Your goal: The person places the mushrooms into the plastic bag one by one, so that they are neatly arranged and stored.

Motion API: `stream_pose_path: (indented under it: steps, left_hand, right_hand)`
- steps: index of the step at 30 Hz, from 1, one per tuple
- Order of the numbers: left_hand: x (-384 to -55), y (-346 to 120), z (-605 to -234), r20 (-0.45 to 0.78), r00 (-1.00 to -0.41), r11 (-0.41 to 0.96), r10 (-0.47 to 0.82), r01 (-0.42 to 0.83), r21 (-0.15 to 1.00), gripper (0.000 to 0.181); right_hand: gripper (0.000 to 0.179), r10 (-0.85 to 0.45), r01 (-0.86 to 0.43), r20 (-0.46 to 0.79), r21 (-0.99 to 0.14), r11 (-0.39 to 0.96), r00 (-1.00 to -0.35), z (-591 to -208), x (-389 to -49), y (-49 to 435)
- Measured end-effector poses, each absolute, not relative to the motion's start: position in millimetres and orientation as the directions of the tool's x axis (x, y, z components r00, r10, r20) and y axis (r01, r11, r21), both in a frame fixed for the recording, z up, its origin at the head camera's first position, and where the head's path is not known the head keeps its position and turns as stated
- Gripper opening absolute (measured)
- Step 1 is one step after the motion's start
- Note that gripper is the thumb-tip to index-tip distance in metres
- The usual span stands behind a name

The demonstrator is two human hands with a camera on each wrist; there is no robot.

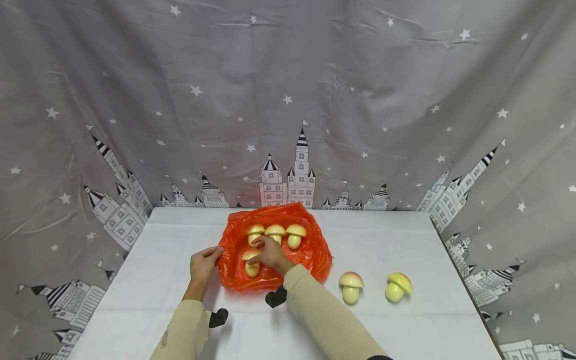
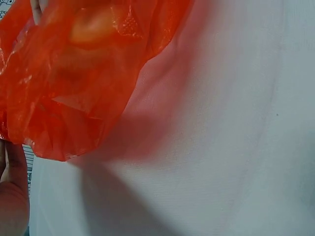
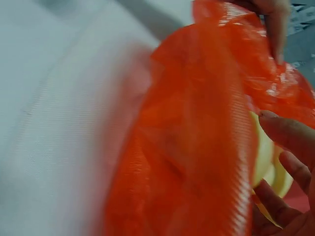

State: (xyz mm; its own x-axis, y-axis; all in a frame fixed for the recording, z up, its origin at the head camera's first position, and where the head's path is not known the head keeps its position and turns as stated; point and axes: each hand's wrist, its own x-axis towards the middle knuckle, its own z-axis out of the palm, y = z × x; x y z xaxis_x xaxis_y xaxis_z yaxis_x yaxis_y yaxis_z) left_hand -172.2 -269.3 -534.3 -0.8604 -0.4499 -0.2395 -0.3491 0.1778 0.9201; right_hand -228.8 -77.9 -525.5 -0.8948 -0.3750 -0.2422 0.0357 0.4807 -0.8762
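A red plastic bag (image 1: 320, 252) lies spread open on the table, with several yellow toy mushrooms inside. One toy mushroom (image 1: 253, 270) is near its front left, and another toy mushroom (image 1: 295, 236) belongs to the row at the back. My left hand (image 1: 203, 265) pinches the bag's left edge between thumb and fingers. Inside the bag, my right hand (image 1: 271, 254) reaches over the mushrooms from the right. In the right wrist view, the right hand's thumb and fingers are spread apart beside a yellow mushroom cap (image 3: 263, 150). The right hand partly covers the front and middle mushrooms in the head view.
Right of the bag, a toy mushroom with a reddish cap (image 1: 351, 287) and a second, tilted toy mushroom (image 1: 398, 287) sit on the white table (image 1: 432, 330). A grey curtain (image 1: 216, 130) printed with castles and stars hangs behind and along both sides.
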Motion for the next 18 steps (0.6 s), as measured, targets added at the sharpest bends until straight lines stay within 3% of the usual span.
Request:
stream_pose_path:
  steps: [8, 18]
  left_hand:
    - [-172, -264, -531, -0.233, -0.859, 0.154, -0.456, -0.334, 0.93, 0.037]
    - [-175, -262, -534, -0.226, -0.847, 0.166, -0.481, -0.341, 0.925, 0.038]
  right_hand:
    - [0.048, -0.439, 0.025, -0.176, -0.944, 0.328, -0.881, -518, -230, -50]
    - [0.046, -0.411, 0.039, -0.132, -0.973, 0.228, -0.902, -514, -229, -15]
